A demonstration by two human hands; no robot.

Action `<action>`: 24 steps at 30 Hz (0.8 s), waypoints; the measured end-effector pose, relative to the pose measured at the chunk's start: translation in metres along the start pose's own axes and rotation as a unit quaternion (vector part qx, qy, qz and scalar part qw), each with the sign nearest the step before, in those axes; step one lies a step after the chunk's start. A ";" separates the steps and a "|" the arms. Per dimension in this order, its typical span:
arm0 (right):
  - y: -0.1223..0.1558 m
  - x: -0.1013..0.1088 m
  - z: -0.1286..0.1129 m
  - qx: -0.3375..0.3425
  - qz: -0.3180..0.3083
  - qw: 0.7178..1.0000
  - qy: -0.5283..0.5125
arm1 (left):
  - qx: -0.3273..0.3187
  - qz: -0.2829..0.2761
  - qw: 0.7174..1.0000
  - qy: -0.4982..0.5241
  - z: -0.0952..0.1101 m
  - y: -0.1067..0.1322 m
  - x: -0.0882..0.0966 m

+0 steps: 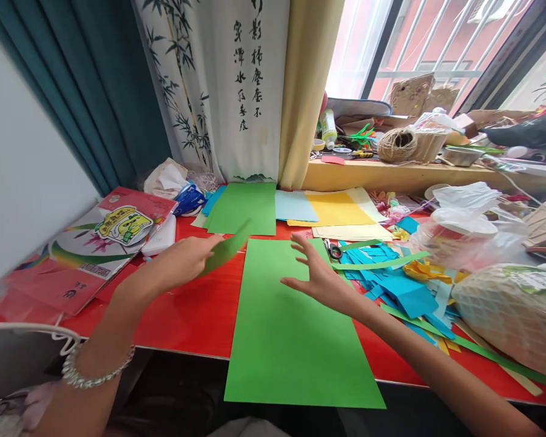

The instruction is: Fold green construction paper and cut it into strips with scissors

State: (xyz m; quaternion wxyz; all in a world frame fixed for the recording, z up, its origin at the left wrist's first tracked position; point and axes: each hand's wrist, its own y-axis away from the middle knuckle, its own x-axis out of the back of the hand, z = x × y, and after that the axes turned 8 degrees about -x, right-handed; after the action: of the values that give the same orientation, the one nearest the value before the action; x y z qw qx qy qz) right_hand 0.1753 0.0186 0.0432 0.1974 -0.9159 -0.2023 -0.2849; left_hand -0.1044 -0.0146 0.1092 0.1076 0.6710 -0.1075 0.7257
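A large green paper sheet (286,328) lies on the red table (195,315), its near end hanging over the front edge. My left hand (186,258) is closed on a narrow green paper strip (227,247), held just above the table to the left of the sheet's far corner. My right hand (316,273) hovers over the sheet's far right part with fingers spread and nothing in it. A silver bracelet (95,370) sits on my left wrist.
More coloured sheets, green (246,207), pale blue and yellow (339,209), lie at the back. Scissors (333,249) and a heap of blue and green paper scraps (391,279) sit to the right, beside plastic bags (477,233). Booklets (100,243) fill the left side. A cluttered window ledge (404,176) runs behind.
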 end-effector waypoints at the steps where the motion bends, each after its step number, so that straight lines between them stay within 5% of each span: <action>1: -0.006 0.001 0.002 0.004 0.013 0.999 -0.029 | -0.049 -0.012 0.998 0.023 0.012 -0.002 0.004; 5: -0.021 0.005 0.014 -0.033 0.013 0.989 -0.144 | -0.169 -0.015 0.980 0.107 0.047 -0.017 0.004; 12: 0.000 0.003 0.040 -0.103 0.033 0.976 -0.190 | -0.054 0.059 0.976 0.201 0.020 -0.021 -0.025; 16: 0.007 -0.002 0.043 -0.106 0.032 0.979 -0.171 | 0.027 0.127 0.931 0.340 0.008 -0.013 -0.045; 20: 0.008 -0.006 0.036 -0.114 0.022 0.974 -0.193 | 0.017 0.194 0.871 0.452 0.011 -0.007 -0.062; 24: 0.007 -0.005 0.032 -0.113 0.047 0.973 -0.196 | 0.021 0.219 0.852 0.475 0.011 -0.003 -0.068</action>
State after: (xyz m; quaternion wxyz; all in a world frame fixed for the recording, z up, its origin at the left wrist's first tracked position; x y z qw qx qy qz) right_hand 0.1893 0.0264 0.0140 0.0621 -0.9789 -0.1600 -0.1112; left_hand -0.0878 -0.0162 0.0422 -0.0305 0.2057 -0.1720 0.9629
